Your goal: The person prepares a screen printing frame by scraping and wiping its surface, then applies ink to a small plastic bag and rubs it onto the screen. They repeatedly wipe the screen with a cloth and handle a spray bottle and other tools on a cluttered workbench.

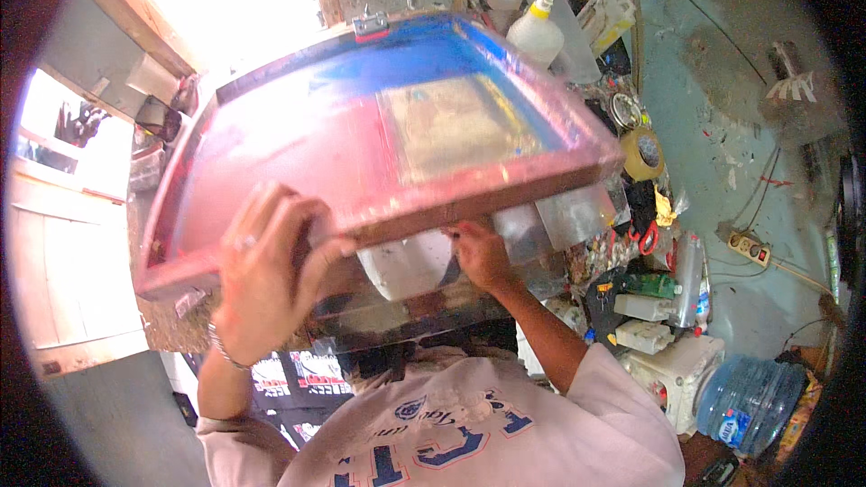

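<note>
A screen-printing frame (505,191) with reddish wooden sides is tilted up at its near edge. Its mesh (298,135) is stained pink and blue, with a tan rectangle at the right. My left hand (262,261) grips the near rail, with the thumb beside the rail's front and the fingers bent over its top. Below the rail, my right hand (483,257) has its fingers pinched together near a white sheet-like piece (406,266); what they hold, if anything, is too small to make out. The piece lies on a dark worn board (379,320), partly hidden by the frame.
A hinge clamp (370,25) sits on the frame's far edge. A white spray bottle (538,32) stands behind its right corner. Tape rolls (642,155), red-handled scissors (649,239) and bottles crowd the right side. A large blue water jug (753,406) lies lower right.
</note>
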A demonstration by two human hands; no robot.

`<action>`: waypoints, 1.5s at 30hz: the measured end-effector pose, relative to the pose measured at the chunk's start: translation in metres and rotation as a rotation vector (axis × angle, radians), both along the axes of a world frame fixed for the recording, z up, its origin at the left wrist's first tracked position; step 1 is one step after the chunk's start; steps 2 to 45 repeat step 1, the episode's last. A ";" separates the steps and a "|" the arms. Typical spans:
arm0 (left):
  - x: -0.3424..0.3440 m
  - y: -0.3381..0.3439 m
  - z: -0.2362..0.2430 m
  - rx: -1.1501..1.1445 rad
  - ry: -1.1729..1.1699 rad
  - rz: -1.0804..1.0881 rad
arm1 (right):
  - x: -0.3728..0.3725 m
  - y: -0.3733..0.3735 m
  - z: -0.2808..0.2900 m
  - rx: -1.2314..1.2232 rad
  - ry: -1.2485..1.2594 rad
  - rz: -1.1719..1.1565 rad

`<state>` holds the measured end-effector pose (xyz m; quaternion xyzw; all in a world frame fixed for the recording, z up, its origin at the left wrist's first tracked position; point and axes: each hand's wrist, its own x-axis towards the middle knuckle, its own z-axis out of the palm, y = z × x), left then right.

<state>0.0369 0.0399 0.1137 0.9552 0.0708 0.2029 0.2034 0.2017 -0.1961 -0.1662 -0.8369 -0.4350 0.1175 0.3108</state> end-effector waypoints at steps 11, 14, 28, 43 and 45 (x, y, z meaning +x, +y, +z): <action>-0.002 -0.006 -0.010 -0.012 0.021 -0.003 | 0.013 -0.002 -0.025 0.085 0.200 -0.140; -0.002 -0.006 -0.010 -0.012 0.021 -0.003 | 0.013 -0.002 -0.025 0.085 0.200 -0.140; -0.002 -0.006 -0.010 -0.012 0.021 -0.003 | 0.013 -0.002 -0.025 0.085 0.200 -0.140; -0.002 -0.006 -0.010 -0.012 0.021 -0.003 | 0.013 -0.002 -0.025 0.085 0.200 -0.140; -0.002 -0.006 -0.010 -0.012 0.021 -0.003 | 0.013 -0.002 -0.025 0.085 0.200 -0.140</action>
